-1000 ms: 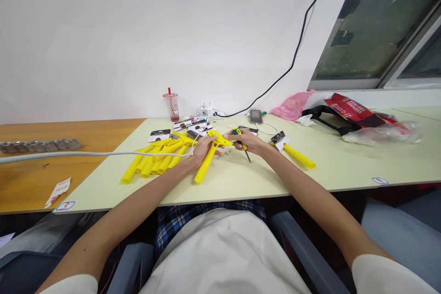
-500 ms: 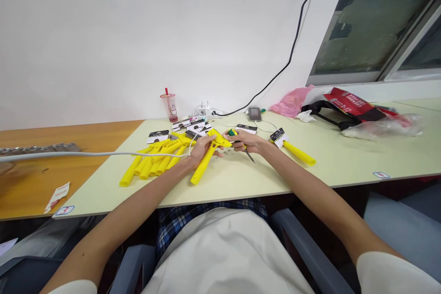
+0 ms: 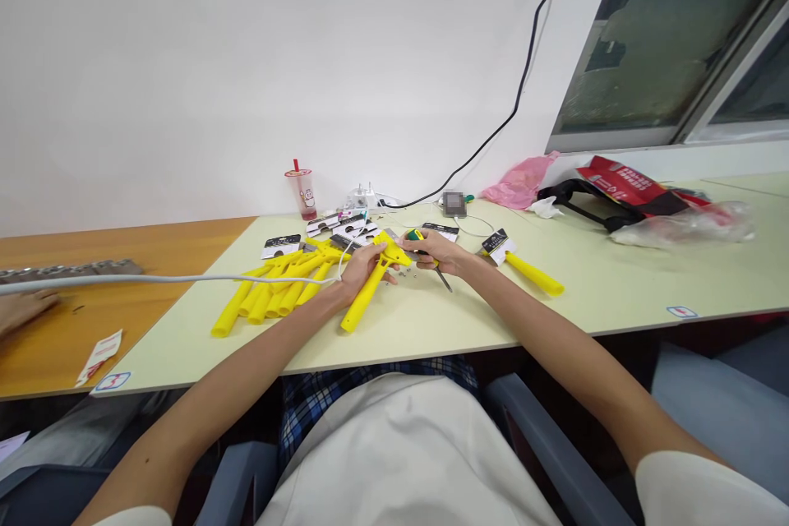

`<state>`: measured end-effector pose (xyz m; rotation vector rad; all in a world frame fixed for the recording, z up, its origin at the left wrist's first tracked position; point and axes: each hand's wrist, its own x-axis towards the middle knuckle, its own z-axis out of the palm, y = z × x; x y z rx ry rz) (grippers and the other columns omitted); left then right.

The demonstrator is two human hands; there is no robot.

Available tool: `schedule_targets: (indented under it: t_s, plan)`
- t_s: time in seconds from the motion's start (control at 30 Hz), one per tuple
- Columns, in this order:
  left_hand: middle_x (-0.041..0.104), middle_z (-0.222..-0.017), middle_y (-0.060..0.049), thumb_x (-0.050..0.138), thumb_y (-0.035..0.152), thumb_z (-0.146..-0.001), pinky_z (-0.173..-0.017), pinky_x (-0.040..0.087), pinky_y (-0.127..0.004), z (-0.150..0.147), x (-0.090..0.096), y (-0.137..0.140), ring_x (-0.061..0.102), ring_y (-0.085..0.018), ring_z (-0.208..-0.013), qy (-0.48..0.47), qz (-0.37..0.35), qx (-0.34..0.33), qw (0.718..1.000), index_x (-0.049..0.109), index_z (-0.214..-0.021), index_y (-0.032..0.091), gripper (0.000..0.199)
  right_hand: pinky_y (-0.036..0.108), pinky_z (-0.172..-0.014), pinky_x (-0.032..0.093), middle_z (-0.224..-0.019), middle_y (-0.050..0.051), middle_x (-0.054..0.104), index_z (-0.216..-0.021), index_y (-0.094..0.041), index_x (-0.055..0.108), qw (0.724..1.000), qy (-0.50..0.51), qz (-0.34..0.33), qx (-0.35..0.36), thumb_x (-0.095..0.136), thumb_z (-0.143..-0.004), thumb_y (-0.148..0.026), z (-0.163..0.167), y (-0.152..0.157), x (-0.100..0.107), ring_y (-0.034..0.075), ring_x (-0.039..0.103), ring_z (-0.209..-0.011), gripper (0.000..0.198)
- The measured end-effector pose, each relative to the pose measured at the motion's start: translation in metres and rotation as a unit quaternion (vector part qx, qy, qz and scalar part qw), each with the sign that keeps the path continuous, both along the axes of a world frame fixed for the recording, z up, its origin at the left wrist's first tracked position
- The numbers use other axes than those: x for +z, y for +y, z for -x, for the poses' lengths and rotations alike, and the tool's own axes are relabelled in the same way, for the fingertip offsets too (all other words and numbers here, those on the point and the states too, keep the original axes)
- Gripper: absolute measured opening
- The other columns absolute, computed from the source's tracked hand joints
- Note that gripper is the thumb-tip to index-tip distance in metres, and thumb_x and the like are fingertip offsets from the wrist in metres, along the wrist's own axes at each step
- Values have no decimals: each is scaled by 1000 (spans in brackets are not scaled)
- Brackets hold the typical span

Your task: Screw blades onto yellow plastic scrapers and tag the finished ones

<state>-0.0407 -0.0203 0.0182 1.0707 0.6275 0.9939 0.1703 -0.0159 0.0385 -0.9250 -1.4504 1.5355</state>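
Note:
My left hand (image 3: pixel 361 267) is closed around the neck of a yellow scraper (image 3: pixel 363 300), whose hollow handle slants down toward the table's front edge. A grey metal blade (image 3: pixel 393 237) shows at the scraper's head. My right hand (image 3: pixel 436 251) is closed on a screwdriver (image 3: pixel 416 237) with a green and yellow handle; its shaft points down and right. The right fingertips are at the blade's edge, and whether they pinch it I cannot tell. Small screws (image 3: pixel 407 272) lie on the table below my hands. Several more yellow scrapers (image 3: pixel 271 289) lie in a pile to the left.
A carded scraper (image 3: pixel 535 273) lies right of my arm. Black-and-white cards (image 3: pixel 282 246), a cup with a straw (image 3: pixel 302 193) and a small grey device (image 3: pixel 454 204) stand behind. A white cable (image 3: pixel 185 278) crosses at left. Another person's hand (image 3: pixel 25 311) rests at far left.
The grey blade now shows at the scraper's head between my hands. The other person's hand at far left has come further into view. Both of my hands keep nearly the same place.

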Motion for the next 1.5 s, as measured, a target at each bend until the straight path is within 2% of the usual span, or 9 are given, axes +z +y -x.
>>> schedule_targets:
  t_s: [0.2, 0.43, 0.6, 0.8, 1.03, 1.3, 1.5]
  plan:
    - [81, -97, -16, 72, 25, -100, -58, 67, -29, 0, -3, 3, 78, -22, -75, 6, 9, 17, 1000, 70, -100, 11, 15, 19, -37, 23, -56, -9, 45, -75, -20, 60, 999, -14, -29, -43, 107, -66, -49, 3, 2, -7, 2, 28, -43, 56]
    - [82, -99, -18, 71, 26, -100, -51, 63, -30, -2, -5, 2, 79, -23, -72, 22, 18, 9, 1000, 72, -106, 9, 18, 20, -36, 24, -55, -8, 48, -78, -21, 60, 997, -26, -55, -55, 105, -68, -54, 3, 0, -9, 4, 33, -41, 56]
    - [83, -101, -17, 71, 26, -101, -52, 63, -28, -3, -6, 2, 79, -22, -73, 24, 15, 10, 1000, 73, -111, 9, 20, 20, -34, 25, -54, -7, 50, -79, -21, 63, 994, -33, -71, -69, 104, -67, -55, 5, -1, -8, 5, 35, -40, 55]
    - [82, -102, -17, 72, 24, -100, -52, 64, -28, -2, -7, 3, 77, -19, -70, 25, 12, 18, 999, 73, -105, 9, 15, 21, -33, 29, -58, -4, 55, -79, -19, 72, 981, -100, -135, -95, 98, -73, -58, 5, -3, -6, 6, 40, -40, 47]
    - [83, -101, -17, 79, 21, -97, -59, 66, -28, -2, -6, 3, 79, -20, -71, 31, 11, 28, 999, 73, -101, 9, 13, 22, -35, 30, -53, -5, 54, -89, -16, 81, 961, -160, -201, -102, 92, -79, -61, 3, -2, -6, 7, 42, -39, 47]
    - [83, -90, -15, 80, 15, -97, -76, 71, -30, -4, -5, -1, 83, -21, -77, 26, 14, 35, 999, 74, -97, 8, 9, 21, -34, 34, -55, -4, 58, -90, -16, 81, 959, -173, -194, -114, 89, -80, -64, 1, -1, -7, 9, 48, -41, 49]
    - [83, -91, -17, 81, 15, -95, -90, 72, -38, -5, -5, 0, 85, -25, -87, 11, 19, 47, 999, 73, -94, 8, 11, 22, -34, 33, -59, -4, 60, -95, -17, 80, 957, -164, -204, -126, 90, -80, -64, 3, -3, -6, 8, 46, -39, 50]
